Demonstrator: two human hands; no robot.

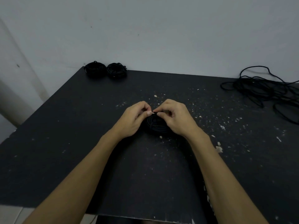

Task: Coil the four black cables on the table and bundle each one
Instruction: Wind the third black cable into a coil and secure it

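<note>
A coiled black cable [155, 125] is seen at the centre of the frame, lying on a matt black tabletop [80, 143] speckled with pale flecks and chips. It is flanked by both hands. The left hand [135, 118] is placed at the coil's left side, with its fingers curled and its thumb and forefinger pinched together at the top of the coil. The right hand [174, 117] is placed at the coil's right side, its fingers likewise curled and its thumb and forefinger pinched on a small, pale-tipped end of the cable [153, 113] where the two hands meet. Whether that tip is a plug or a tie cannot be told.

In the upper left of the frame, at the far edge of the tabletop, two finished round black cable bundles [106, 70] are seen side by side, touching each other, close to a pale grey wall [161, 29]. In the upper right of the frame a loose, tangled black cable [262, 89] is spread over the tabletop, with loops running out past the right border.
</note>
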